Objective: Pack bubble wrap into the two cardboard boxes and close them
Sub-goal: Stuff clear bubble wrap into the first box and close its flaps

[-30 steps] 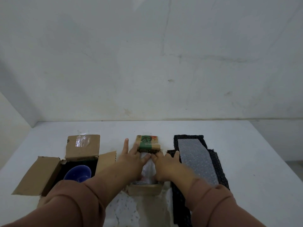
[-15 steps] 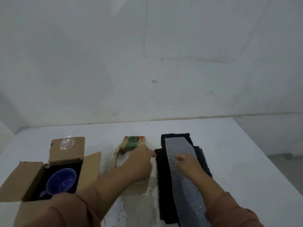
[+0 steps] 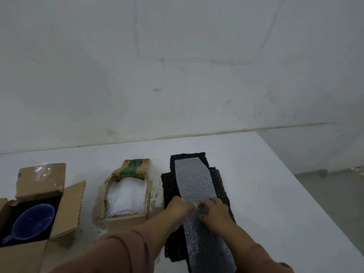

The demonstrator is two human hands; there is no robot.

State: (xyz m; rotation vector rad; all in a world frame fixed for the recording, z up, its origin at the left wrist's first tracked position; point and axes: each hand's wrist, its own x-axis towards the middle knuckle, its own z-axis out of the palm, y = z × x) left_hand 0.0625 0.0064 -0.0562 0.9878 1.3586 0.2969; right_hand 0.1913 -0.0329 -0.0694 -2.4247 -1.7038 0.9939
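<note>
Both your hands have left the small cardboard box and come across to the clear bubble wrap strip; a second ago they were pressing padding down into that box, and half a second ago only the right had reached the strip while the left lingered at the box.

Now your left hand has its grip on the strip's left edge, fingers curled in over it; your right hand has its grip just beside, fingers bent down onto the strip's middle and seemingly pinching it, though the fingertips are blurred; neither grip holds anything else.

The strip lies lengthwise on the black padding sheets at the right of the table; it does not look lifted yet.

The small box stands in the middle, filled with white wrap up near its rim, its far flap upright and the top not closed; so that box reads as packed but unsealed.

The larger cardboard box at the left is wide open with the blue mug lying bare inside, no wrap over it that I can see; by my reckoning this strip is meant for it, so you are about halfway, with both boxes left to close.
</note>
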